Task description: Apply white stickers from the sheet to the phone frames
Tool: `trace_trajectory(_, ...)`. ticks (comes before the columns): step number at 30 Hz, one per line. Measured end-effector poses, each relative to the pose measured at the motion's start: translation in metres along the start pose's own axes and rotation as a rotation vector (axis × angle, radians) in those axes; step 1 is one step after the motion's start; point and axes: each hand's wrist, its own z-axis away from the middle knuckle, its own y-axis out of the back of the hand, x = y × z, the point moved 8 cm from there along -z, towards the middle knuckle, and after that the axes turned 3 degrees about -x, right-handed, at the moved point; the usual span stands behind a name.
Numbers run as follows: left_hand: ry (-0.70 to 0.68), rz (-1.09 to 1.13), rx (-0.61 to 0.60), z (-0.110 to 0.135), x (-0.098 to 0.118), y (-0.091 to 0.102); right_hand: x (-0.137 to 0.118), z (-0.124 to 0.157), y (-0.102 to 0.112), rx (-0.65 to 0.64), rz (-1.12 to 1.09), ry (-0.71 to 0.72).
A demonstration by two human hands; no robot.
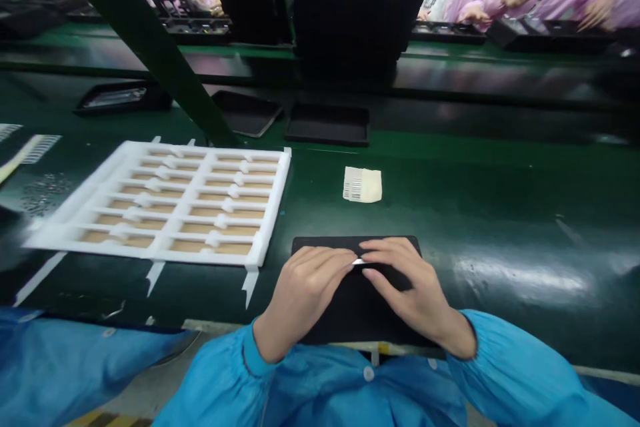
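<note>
A flat black panel (350, 300) lies on the green belt right in front of me. Both my hands rest on top of it, fingertips meeting over its middle. My left hand (305, 293) and my right hand (410, 283) pinch a small white strip (358, 261) between them. The strip is tiny and mostly hidden by my fingers. Blue sleeves cover both my wrists.
A white foam tray (160, 203) with several slotted rows holding tan pieces lies to the left. A small cream barcode label (363, 185) sits beyond the panel. Black trays (327, 123) and stacked black bins (357, 10) stand further back. People in pink coats work across the line.
</note>
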Motion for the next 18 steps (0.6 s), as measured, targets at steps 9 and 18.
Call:
trace_trajectory(9, 0.118, 0.053, -0.227, 0.002, -0.003, 0.046, 0.061, 0.002, 0.059, 0.377, -0.179, -0.329)
trace_trajectory(18, 0.621, -0.126, -0.066, 0.047, -0.165, 0.215, 0.116, 0.004, 0.028, 0.104, -0.133, -0.544)
